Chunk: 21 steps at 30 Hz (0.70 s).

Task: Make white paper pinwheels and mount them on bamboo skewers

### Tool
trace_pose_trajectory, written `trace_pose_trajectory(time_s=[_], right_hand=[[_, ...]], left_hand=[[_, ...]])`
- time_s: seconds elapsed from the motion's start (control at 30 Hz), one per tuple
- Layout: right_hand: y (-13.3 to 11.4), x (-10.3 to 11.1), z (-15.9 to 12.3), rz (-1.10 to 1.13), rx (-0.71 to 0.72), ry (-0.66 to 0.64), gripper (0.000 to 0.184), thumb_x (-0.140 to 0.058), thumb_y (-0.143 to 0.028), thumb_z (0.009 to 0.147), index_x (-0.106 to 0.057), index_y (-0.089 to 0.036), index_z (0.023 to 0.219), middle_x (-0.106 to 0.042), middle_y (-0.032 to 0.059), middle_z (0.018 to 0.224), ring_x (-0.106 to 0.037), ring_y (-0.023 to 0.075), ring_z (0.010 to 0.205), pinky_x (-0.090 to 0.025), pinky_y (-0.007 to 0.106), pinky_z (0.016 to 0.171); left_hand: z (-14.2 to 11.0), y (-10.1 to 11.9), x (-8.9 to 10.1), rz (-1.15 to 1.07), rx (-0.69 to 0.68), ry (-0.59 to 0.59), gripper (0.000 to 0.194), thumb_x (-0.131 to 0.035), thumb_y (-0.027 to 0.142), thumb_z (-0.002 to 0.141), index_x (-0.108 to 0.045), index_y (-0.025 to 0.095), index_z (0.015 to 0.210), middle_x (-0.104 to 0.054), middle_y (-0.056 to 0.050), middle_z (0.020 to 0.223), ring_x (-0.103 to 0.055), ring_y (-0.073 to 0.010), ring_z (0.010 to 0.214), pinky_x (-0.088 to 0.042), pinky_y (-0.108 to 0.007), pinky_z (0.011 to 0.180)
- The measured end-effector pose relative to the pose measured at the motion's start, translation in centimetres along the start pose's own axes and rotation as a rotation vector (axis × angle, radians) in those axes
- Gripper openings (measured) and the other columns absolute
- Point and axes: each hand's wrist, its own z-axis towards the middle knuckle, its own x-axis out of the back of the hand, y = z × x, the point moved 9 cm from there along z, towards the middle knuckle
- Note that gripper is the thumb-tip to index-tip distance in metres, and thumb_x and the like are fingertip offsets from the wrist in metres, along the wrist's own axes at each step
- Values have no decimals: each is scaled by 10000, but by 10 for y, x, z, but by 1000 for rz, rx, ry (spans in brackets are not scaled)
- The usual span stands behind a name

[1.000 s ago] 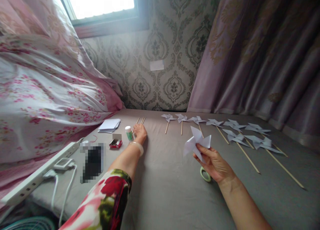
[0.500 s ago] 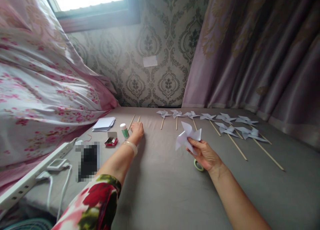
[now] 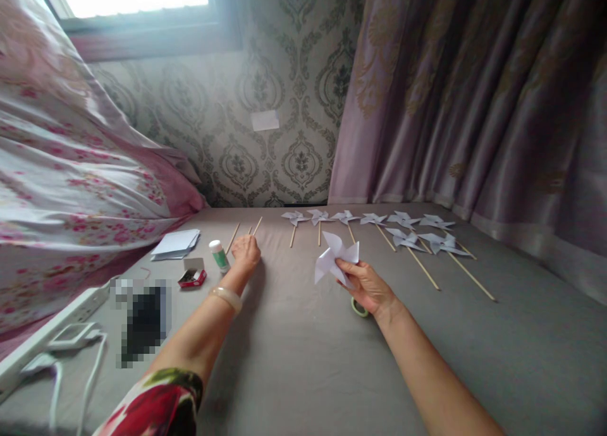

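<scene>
My left hand (image 3: 246,251) reaches far forward, its fingers curled down over the near end of a thin wooden stick (image 3: 250,230). Two more sticks (image 3: 232,237) lie on either side of that one on the grey sheet. My right hand (image 3: 368,288) is closed on a folded white paper pinwheel head (image 3: 336,259), held just above the sheet. A green tape roll (image 3: 359,308) lies under the right wrist.
A glue bottle (image 3: 219,256), a small red box (image 3: 192,277) and a paper stack (image 3: 176,243) lie left of my left hand. Several finished pinwheels on sticks (image 3: 408,237) lie in a row at the back right. A power strip (image 3: 52,319), floral bedding and curtains border the sheet.
The view has swung so everything sits further left. My left hand stays at the sticks; my right hand still holds the pinwheel head, drawn slightly nearer the left.
</scene>
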Motion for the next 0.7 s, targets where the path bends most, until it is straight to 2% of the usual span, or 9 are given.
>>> trace_pose_trajectory(time_s=[0.13, 0.2, 0.27, 0.37, 0.43, 0.53, 0.7], right_hand=[[2, -2, 0, 2, -13, -14, 184, -818, -160, 549, -714, -155, 700, -731, -3, 666, -640, 103, 551, -500, 166, 503], [3, -2, 2, 3, -10, -15, 176, -817, -160, 552, -711, -153, 692, -727, -5, 657, -642, 104, 556, -511, 173, 533], [3, -1, 3, 14, -6, -19, 184, -819, -157, 547, -710, -149, 695, -727, -2, 656, -646, 107, 566, -518, 181, 558], [3, 1, 6, 25, -1, -21, 202, -821, -149, 536, -714, -135, 707, -729, 13, 661, -651, 113, 584, -513, 180, 566], [3, 3, 8, 28, 6, -25, 203, -820, -153, 540, -716, -133, 713, -732, 19, 675, -654, 115, 595, -510, 181, 572], [1, 4, 9, 27, 17, -30, 204, -821, -164, 545, -715, -136, 716, -732, 18, 680, -655, 120, 607, -508, 194, 597], [-6, 4, 8, 32, 61, -53, 240, -838, -187, 537, -705, -156, 734, -720, -4, 692, -647, 115, 657, -488, 207, 640]], left_hand=[[-10, 11, 17, -108, 4, 60, 308, -460, 247, 780, -677, 104, 943, -677, -196, 935, -633, -316, 943, -482, -387, 784], [-14, 16, 23, -327, -5, 72, 285, -510, 303, 738, -678, 128, 889, -686, -149, 868, -639, -286, 887, -484, -362, 767], [-19, 21, 26, -665, -28, 61, 306, -552, 316, 681, -668, 127, 892, -678, -103, 805, -636, -239, 798, -487, -321, 709], [-30, 33, 23, -1164, -62, -39, 447, -608, 331, 600, -640, 109, 987, -650, -48, 737, -595, -165, 660, -465, -264, 600], [-40, 42, 18, -1376, -42, -139, 488, -650, 326, 539, -641, 108, 975, -640, -29, 715, -567, -131, 618, -446, -240, 575], [-59, 52, 7, -1524, 50, -275, 409, -660, 291, 494, -651, 118, 865, -626, -15, 683, -543, -105, 595, -435, -224, 575], [-95, 72, -13, -1664, 117, -458, 254, -579, 280, 536, -611, 127, 736, -560, 7, 617, -521, -101, 571, -428, -225, 557]])
